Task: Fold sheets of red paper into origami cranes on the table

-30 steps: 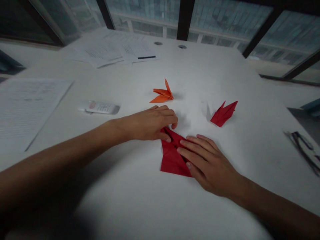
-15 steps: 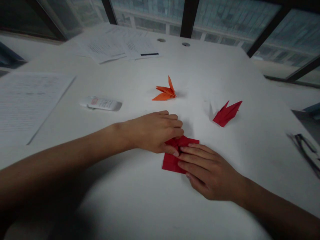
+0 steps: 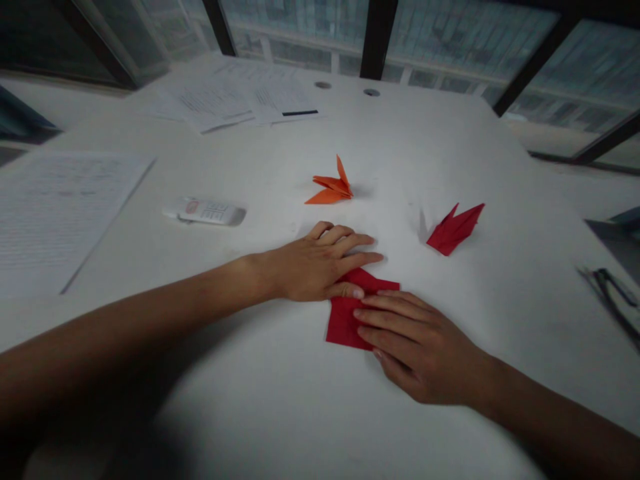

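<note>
A folded red paper (image 3: 343, 320) lies flat on the white table (image 3: 280, 400) in front of me. My left hand (image 3: 315, 267) rests on its upper left edge, fingers stretched out flat, thumb pressing the fold. My right hand (image 3: 415, 340) lies flat on the paper's right part, fingers extended and pressing it down. Beyond my hands sit a folded orange paper figure (image 3: 330, 187) and a folded red paper figure (image 3: 453, 227).
A small white tube (image 3: 205, 211) lies to the left. Printed sheets (image 3: 55, 207) cover the left side, and more papers (image 3: 240, 100) lie at the far edge by the windows. A dark pair of glasses (image 3: 617, 297) lies at the right.
The red paper went from a larger unfolded shape to a smaller folded rectangle. My left hand, curled over the fold half a second ago, has spread flat.
</note>
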Action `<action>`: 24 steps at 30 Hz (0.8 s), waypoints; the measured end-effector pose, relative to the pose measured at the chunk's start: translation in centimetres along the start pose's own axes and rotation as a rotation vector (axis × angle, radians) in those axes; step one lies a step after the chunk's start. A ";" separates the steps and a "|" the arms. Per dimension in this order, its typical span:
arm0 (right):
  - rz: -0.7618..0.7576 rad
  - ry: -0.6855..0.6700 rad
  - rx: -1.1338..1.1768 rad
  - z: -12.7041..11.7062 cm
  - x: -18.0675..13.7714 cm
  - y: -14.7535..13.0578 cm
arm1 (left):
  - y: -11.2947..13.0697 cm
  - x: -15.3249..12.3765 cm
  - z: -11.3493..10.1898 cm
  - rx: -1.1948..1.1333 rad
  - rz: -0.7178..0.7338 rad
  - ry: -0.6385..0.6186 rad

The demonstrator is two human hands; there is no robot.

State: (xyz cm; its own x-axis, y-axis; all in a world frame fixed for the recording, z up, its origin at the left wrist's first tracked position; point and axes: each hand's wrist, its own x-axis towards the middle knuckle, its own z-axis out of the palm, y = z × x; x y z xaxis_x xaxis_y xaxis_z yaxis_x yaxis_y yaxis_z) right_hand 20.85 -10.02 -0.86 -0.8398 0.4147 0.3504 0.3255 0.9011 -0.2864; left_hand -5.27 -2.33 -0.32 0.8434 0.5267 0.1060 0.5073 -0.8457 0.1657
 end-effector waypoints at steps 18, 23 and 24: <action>0.378 0.227 0.044 -0.1 0.2 0.9 | -0.5 0.5 -0.4 -0.016 -0.097 0.084; 0.456 0.162 0.022 0.4 0.2 1.4 | -0.2 0.8 -1.2 -0.185 0.037 0.073; 0.450 0.157 0.012 0.4 0.2 1.4 | -0.1 0.8 -1.3 -0.230 0.053 0.059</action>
State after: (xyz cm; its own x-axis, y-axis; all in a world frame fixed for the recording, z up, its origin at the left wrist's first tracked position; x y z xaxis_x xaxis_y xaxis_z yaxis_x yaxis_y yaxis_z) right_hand 20.99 -8.74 -1.59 -0.5409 0.7782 0.3191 0.6358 0.6266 -0.4506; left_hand -4.85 -1.72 1.03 0.8527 0.4919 0.1760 0.4035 -0.8340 0.3763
